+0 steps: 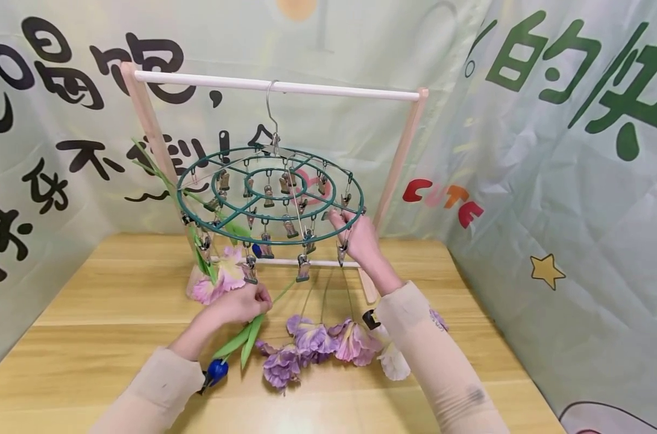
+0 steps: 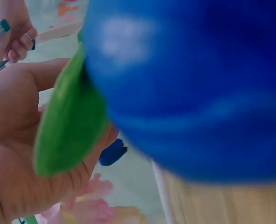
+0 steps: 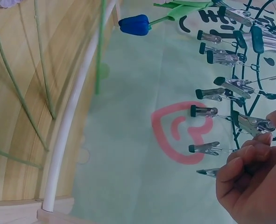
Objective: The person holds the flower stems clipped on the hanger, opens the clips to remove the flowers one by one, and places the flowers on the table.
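Some open room separates hanger rim [image 1: 285,243] from tulip [image 1: 217,371].

The left hand [image 1: 242,303] holds a blue tulip [image 1: 217,371]. The right hand [image 1: 359,238] pinches a clip [image 1: 325,215] on the green hanger [image 1: 274,242].

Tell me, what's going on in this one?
A person's left hand pinches the stem of a blue flower, while the right hand holds a clip on a round green hanger. The hanger hangs from a white bar. The blue flower's stem runs up toward the front clips; whether one grips it is unclear. Purple and pink flowers lie on the table below.
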A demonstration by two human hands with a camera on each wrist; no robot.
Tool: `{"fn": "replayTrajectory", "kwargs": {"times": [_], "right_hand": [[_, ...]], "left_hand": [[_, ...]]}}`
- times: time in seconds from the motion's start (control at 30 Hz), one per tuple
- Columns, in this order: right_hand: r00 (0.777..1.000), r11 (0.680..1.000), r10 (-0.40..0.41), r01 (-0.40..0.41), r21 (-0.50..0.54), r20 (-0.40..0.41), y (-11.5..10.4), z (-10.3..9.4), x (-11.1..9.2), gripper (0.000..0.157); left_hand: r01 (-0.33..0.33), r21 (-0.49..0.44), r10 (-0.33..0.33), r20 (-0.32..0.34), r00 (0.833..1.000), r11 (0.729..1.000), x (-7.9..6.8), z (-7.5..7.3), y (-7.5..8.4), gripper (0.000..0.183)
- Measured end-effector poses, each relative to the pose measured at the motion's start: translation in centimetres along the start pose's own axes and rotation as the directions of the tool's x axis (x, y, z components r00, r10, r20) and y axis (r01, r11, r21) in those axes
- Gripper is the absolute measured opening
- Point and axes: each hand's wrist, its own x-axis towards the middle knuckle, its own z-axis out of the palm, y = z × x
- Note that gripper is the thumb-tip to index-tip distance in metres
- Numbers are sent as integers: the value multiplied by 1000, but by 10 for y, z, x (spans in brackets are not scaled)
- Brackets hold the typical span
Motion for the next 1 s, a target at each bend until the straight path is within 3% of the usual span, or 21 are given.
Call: {"fn": "replayTrajectory", "kwargs": {"times": [0.23,0.47,0.63,0.8,1.0], "right_hand": [[1000,1000,9,-9,-11,7,3,2,1,50],[1000,999,-8,8,50,-7,2,2,4,54],[1000,994,-11,12,112,-5,2,2,3,53],[1000,993,-23,25,112,-20,2,1,1,51],[998,994,-42,46,98,-39,1,-1,1,50]], "left_hand": [[25,22,-25,31,999,999,11,10,-9,5],[31,40,-33,58,998,999,24,12,-12,6],[54,3,-54,98,994,999,31,15,-12,7],[79,-27,-75,135,988,996,37,17,-10,13],[106,4,-106,119,987,994,44,17,-8,15]]}}
